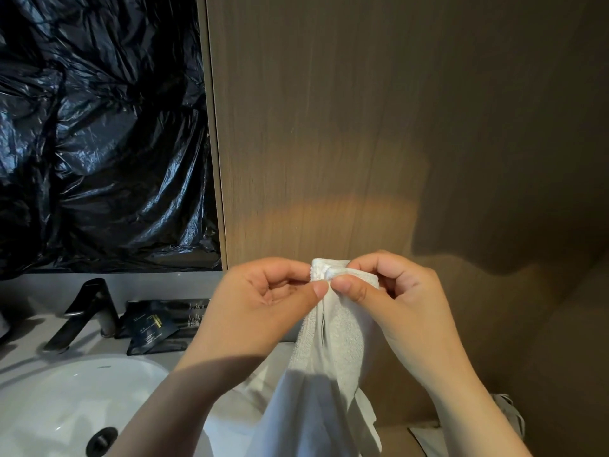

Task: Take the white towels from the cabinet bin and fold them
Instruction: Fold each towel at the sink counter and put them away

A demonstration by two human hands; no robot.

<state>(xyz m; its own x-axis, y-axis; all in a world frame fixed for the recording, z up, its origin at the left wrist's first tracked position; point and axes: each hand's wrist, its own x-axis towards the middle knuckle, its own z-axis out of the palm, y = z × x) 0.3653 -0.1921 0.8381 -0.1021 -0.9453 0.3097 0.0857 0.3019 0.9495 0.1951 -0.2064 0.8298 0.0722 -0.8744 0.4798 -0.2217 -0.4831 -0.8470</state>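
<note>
A: Where is the white towel (333,341)?
B: Centre frame, hanging to the bottom edge; left hand (273,291) and right hand (392,291) both pinch its top edge together.
A: Advice?
B: Match edges squarely before creasing.

In front of me is a grey counter (19,356). A white round basin (66,400) is set into it, and a black faucet (86,313) stands at the back edge of the basin. Some black packets (158,328) lie just beside the faucet. Right of the basin, a flat white towel (250,390) lies on the counter.
</note>
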